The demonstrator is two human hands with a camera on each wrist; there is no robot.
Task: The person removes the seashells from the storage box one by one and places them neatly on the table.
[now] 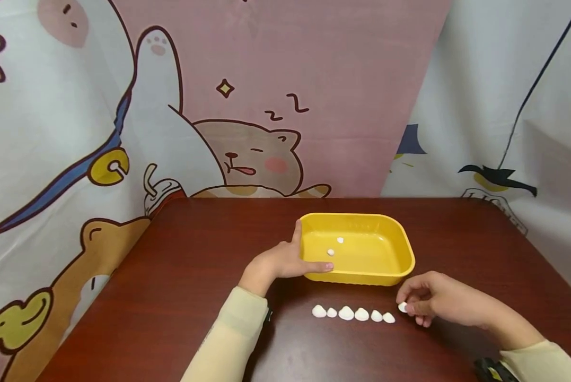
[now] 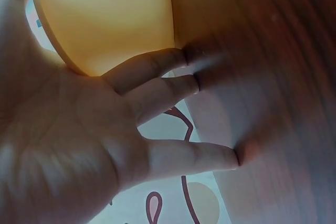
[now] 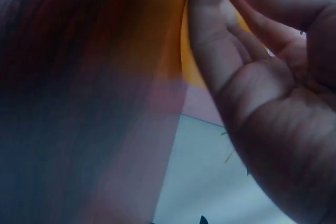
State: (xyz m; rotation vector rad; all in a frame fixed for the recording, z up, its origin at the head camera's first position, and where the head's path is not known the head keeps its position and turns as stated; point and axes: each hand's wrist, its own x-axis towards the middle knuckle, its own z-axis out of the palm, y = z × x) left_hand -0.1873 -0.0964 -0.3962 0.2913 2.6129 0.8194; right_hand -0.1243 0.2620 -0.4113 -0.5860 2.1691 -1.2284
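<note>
Yellow tray (image 1: pixel 366 257): two white pieces (image 1: pixel 330 252) inside. Left fingers (image 1: pixel 319 267) spread wide on tray; right fingers (image 1: pixel 409 287) pinch another piece (image 1: pixel 402 307).

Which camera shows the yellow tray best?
The head view: the tray shows nearly whole, with two white pieces inside. The left wrist view catches only part, cut off by the frame; the right wrist view, just yellow patches behind the right hand.
</note>
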